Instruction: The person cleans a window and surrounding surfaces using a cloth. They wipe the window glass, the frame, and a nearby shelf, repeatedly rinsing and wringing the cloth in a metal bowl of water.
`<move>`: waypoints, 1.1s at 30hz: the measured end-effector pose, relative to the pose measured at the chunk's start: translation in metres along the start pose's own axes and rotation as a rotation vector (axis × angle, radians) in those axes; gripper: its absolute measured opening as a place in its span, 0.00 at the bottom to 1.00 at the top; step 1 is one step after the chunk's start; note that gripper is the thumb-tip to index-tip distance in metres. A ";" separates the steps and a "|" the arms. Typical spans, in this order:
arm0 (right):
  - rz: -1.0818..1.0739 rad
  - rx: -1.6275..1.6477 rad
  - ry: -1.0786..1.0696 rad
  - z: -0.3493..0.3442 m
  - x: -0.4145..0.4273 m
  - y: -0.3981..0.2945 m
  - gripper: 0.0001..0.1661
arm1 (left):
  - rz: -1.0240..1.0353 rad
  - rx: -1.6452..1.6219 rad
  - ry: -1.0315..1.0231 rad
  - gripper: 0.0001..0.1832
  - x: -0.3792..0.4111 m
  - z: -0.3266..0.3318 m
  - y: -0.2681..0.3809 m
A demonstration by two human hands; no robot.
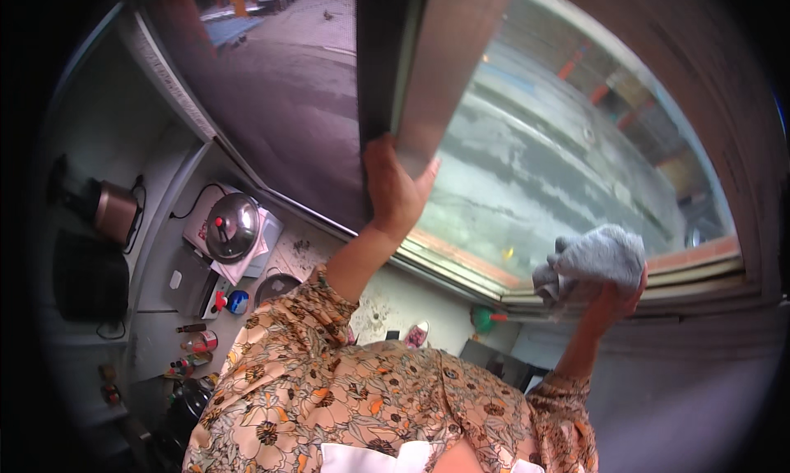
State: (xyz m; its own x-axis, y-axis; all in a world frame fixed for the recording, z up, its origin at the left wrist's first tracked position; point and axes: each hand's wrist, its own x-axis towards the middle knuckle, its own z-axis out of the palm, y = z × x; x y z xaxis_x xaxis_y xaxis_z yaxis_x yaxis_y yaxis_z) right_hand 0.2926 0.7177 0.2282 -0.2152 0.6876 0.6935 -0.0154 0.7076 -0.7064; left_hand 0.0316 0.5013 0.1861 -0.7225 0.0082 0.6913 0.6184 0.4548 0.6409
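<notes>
My left hand (pixel 395 186) grips the upright frame (pixel 441 66) of a sliding window, thumb on the right side and fingers on the left. A folded grey cloth (pixel 598 257) is in my right hand (pixel 620 300), near the lower right corner of the window. The cloth hides most of those fingers, and whether it touches the glass pane (pixel 524 152) I cannot tell. Left of the frame stretches a dark insect screen (pixel 290 121). Along the bottom of the pane runs the window track (pixel 450 269).
A pot with a shiny lid (pixel 231 226) stands at left, beside a dark pan (pixel 278 286) and a blue container (pixel 237 301). Several bottles (pixel 199 341) are lower down. Shelves hold a toaster-like appliance (pixel 115 211) and a black appliance (pixel 92 275). A green item (pixel 482 319) sits under the window.
</notes>
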 end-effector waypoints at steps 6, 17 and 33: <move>0.165 0.076 0.048 -0.007 -0.005 -0.010 0.36 | -0.035 -0.050 0.055 0.31 0.000 0.000 0.000; 0.072 0.316 -0.029 0.017 0.001 -0.014 0.35 | -0.008 0.009 0.002 0.33 0.000 -0.001 0.009; -0.135 -0.067 -0.136 -0.003 -0.001 -0.011 0.32 | 0.065 -0.118 0.277 0.36 0.083 -0.024 0.088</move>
State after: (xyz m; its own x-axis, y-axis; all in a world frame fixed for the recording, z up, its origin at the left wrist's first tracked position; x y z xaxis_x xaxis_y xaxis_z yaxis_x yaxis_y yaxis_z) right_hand 0.2961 0.7097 0.2357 -0.3453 0.5607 0.7526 0.0114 0.8044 -0.5940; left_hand 0.0331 0.5206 0.3081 -0.5783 -0.2165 0.7866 0.7042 0.3543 0.6153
